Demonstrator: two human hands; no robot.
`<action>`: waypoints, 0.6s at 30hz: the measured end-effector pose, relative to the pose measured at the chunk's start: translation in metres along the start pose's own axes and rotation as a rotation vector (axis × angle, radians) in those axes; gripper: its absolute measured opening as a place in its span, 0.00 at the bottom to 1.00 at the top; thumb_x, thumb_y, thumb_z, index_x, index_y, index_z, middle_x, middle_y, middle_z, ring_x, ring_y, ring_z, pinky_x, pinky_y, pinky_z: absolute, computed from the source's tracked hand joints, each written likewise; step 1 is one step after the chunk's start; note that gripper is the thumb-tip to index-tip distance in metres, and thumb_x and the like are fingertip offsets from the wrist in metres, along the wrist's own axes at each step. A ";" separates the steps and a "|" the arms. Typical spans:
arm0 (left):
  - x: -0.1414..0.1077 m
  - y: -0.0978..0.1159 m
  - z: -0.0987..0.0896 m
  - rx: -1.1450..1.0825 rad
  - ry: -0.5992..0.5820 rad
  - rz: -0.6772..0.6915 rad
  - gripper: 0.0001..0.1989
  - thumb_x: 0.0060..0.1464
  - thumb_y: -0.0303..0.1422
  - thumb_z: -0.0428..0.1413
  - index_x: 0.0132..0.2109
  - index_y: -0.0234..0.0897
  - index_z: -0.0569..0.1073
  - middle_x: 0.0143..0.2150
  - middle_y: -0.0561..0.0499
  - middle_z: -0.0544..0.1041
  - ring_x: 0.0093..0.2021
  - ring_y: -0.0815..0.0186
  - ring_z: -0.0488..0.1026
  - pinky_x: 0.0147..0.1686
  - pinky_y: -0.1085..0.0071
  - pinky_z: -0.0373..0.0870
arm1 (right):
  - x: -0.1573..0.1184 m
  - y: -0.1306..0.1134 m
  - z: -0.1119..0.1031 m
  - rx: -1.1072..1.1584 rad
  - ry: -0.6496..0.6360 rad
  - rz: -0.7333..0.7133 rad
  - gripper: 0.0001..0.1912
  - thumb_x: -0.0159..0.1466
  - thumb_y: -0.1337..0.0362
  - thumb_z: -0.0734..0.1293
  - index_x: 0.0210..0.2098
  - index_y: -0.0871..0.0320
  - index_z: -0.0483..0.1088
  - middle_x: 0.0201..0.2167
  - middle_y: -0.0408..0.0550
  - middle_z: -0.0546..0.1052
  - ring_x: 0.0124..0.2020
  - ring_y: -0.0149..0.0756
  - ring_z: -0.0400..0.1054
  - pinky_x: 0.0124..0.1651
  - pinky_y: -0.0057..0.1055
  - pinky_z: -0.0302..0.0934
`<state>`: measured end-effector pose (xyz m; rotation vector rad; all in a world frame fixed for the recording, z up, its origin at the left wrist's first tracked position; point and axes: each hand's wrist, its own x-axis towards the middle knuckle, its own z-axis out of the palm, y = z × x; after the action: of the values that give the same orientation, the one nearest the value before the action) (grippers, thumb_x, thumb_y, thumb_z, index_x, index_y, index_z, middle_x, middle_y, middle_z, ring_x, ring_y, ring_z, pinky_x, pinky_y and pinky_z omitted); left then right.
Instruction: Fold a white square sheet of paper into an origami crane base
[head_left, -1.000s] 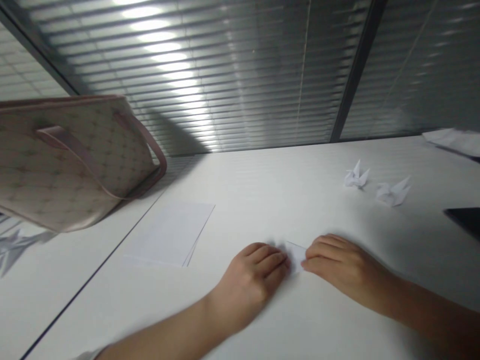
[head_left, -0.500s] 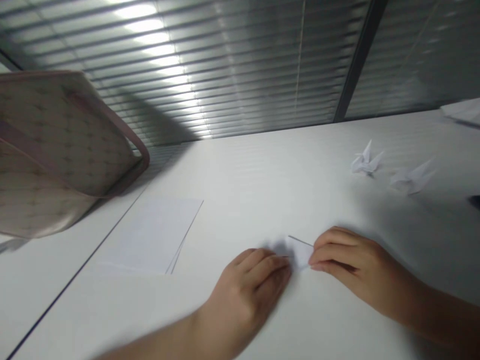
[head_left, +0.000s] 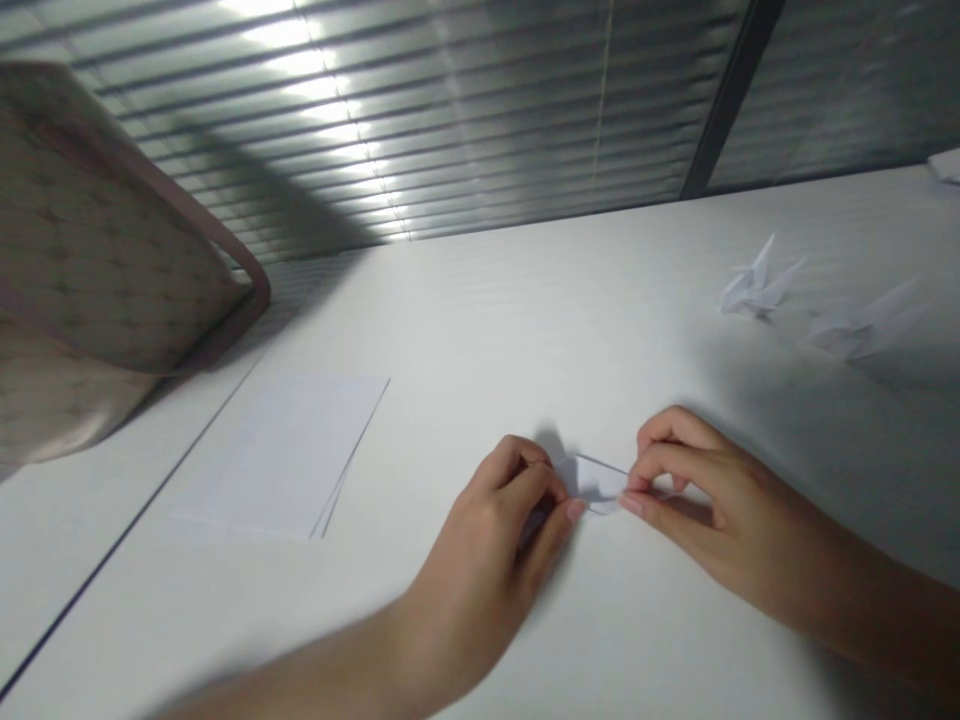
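Note:
A small folded piece of white paper (head_left: 600, 485) is held between my two hands, just above the white table (head_left: 525, 320). My left hand (head_left: 495, 530) pinches its left end with curled fingers, and part of the paper is hidden there. My right hand (head_left: 709, 495) grips the right end between thumb and fingers. Two white origami cranes (head_left: 757, 287) (head_left: 859, 333) stand apart on the table to the upper right, beyond my right hand. A stack of white paper sheets (head_left: 285, 455) lies to the left of my left hand.
A beige patterned tote bag (head_left: 90, 220) with pink trim and handles sits at the left edge. Slatted window blinds (head_left: 450, 120) rise behind the table's far edge. A dark seam (head_left: 142, 510) runs across the tabletop at lower left. White paper (head_left: 945, 165) lies at the far right corner.
My fingers have closed from resting on the paper to pinching it from both sides. The view has tilted, so the bag, sheets and cranes sit higher in the frame.

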<state>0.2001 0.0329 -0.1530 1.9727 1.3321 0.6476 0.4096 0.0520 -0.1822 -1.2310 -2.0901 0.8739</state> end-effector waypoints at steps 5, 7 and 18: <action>0.001 -0.002 0.005 0.040 0.047 -0.014 0.07 0.59 0.26 0.53 0.31 0.36 0.69 0.40 0.49 0.67 0.38 0.67 0.69 0.41 0.70 0.69 | 0.001 -0.002 0.002 -0.004 0.053 0.041 0.07 0.60 0.68 0.65 0.26 0.54 0.67 0.36 0.47 0.66 0.39 0.36 0.66 0.39 0.31 0.67; 0.002 -0.003 0.006 0.052 0.077 -0.014 0.08 0.57 0.26 0.55 0.29 0.36 0.68 0.39 0.49 0.67 0.37 0.67 0.69 0.39 0.71 0.70 | 0.001 -0.002 0.002 0.016 0.058 0.062 0.07 0.60 0.67 0.66 0.25 0.54 0.67 0.36 0.46 0.66 0.38 0.36 0.66 0.37 0.30 0.67; 0.003 -0.005 0.006 0.081 0.110 -0.002 0.08 0.55 0.27 0.58 0.28 0.36 0.69 0.37 0.49 0.68 0.37 0.66 0.70 0.39 0.70 0.72 | 0.001 -0.004 0.007 0.001 0.081 0.057 0.08 0.61 0.67 0.64 0.25 0.54 0.65 0.35 0.47 0.65 0.38 0.36 0.64 0.36 0.31 0.67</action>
<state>0.2027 0.0350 -0.1607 2.0246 1.4466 0.7208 0.4020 0.0497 -0.1832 -1.3099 -1.9999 0.8358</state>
